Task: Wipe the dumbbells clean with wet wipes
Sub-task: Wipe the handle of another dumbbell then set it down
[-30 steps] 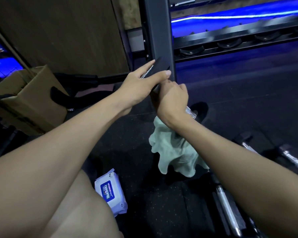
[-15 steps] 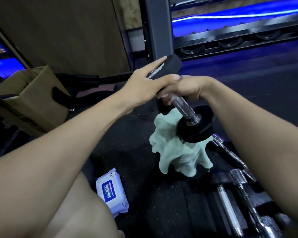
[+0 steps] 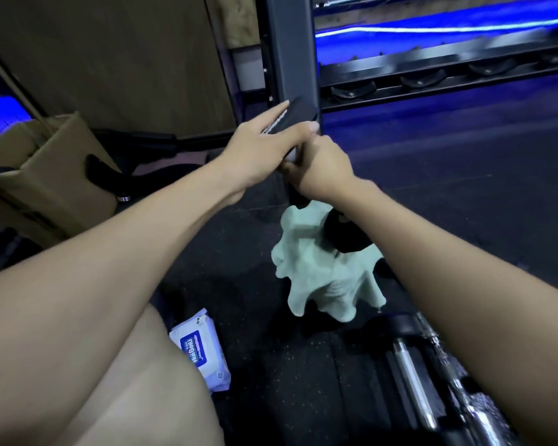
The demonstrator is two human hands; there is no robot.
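Risk first: you hold the dumbbell [image 3: 298, 115] tilted in the air, its upper head pinched between your left hand's [image 3: 264, 146] thumb and straight fingers, its lower head [image 3: 343, 235] hanging near the cloth [image 3: 319, 278]. A damp, slick head held this lightly could slip, I judge, and drop onto the other dumbbells [image 3: 413, 384] lying on the floor by your right forearm, or onto your leg below. Your right hand [image 3: 319, 165] is curled round the bar just under the left hand. If it twists hard while the left only pinches, the weight may swing.

Much is hidden. The bar lies wholly under your right hand, so you cannot tell whether a wipe is in that fist. Whether the cloth hangs from your hand or sits heaped on the floor is unclear too. The pack [image 3: 200, 352] of wipes lies beside your knee, its flap hard to read. The floor dumbbells are cut off at the frame edge and partly behind your arm.
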